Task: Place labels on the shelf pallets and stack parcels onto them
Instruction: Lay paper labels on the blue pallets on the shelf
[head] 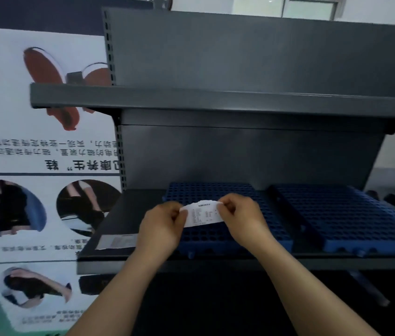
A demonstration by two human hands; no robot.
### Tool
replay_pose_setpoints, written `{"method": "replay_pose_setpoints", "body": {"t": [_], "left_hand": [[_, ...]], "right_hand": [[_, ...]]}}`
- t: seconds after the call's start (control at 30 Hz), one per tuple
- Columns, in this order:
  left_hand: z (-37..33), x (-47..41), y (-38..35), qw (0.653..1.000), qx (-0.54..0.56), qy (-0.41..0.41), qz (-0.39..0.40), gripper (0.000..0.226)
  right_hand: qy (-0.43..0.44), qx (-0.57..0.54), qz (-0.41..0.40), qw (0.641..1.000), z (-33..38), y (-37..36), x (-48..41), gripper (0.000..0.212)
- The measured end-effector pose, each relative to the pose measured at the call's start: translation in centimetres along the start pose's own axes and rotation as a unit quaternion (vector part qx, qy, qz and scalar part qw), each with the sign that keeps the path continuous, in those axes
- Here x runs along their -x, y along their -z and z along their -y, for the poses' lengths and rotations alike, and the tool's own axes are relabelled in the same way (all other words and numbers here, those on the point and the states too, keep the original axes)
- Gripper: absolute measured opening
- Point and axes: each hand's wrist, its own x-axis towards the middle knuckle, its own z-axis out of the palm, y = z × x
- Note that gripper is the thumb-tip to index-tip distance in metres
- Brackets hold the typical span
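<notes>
A small white printed label [201, 214] is held between both hands above the left blue plastic pallet [206, 190]. My left hand [161, 226] pinches the label's left end and my right hand [242, 219] pinches its right end. The label curves slightly and hovers over the pallet's front half. A second blue grid pallet [342, 214] lies to the right on the same grey shelf [119, 214]. No parcels are in view.
Another white label [116, 241] lies flat on the bare shelf at the front left. An upper grey shelf [191, 100] overhangs the pallets. A printed poster [34, 154] covers the wall to the left.
</notes>
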Motion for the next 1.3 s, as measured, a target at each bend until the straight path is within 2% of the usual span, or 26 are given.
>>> {"method": "replay_pose_setpoints", "body": {"t": [0.07,0.13,0.27,0.5,0.67,1.03,1.17,1.3], "left_hand": [[-2.2,-0.1,-2.3,1.0,0.012,0.001,0.007,0.02],[-4.6,-0.3,-4.8,1.0,0.008,-0.013,0.016,0.03],[-9.8,-0.8,-10.1,0.998,-0.039,-0.018,0.049,0.036],[-18.4,-1.0,-19.6,0.993,-0.058,-0.048,0.088,0.036],[-22.9,-0.6,-24.8,0.987,-0.074,-0.058,0.132,0.037],[-26.0,0.3,-30.5,0.978,-0.134,-0.058,0.148,0.034],[-26.3,0.5,-31.1,0.975,-0.163,-0.049,0.144,0.037],[-26.4,0.8,-31.2,0.977,-0.163,-0.027,0.137,0.027]], "right_hand": [[-0.015,0.005,-0.03,0.999,-2.1,2.2,0.4,0.013],[-0.021,0.011,-0.063,0.998,-4.3,4.6,0.7,0.013],[-0.029,0.031,-0.11,0.993,-9.1,9.8,1.0,0.014],[-0.06,0.069,-0.127,0.988,-18.1,19.1,0.3,0.015],[-0.103,0.095,-0.104,0.985,-23.5,23.7,-0.1,0.014],[-0.116,0.139,-0.068,0.981,-29.0,26.6,-0.1,0.005],[-0.101,0.159,-0.056,0.981,-29.6,26.6,0.2,0.011],[-0.091,0.189,-0.057,0.976,-29.8,26.2,0.3,0.015]]}}
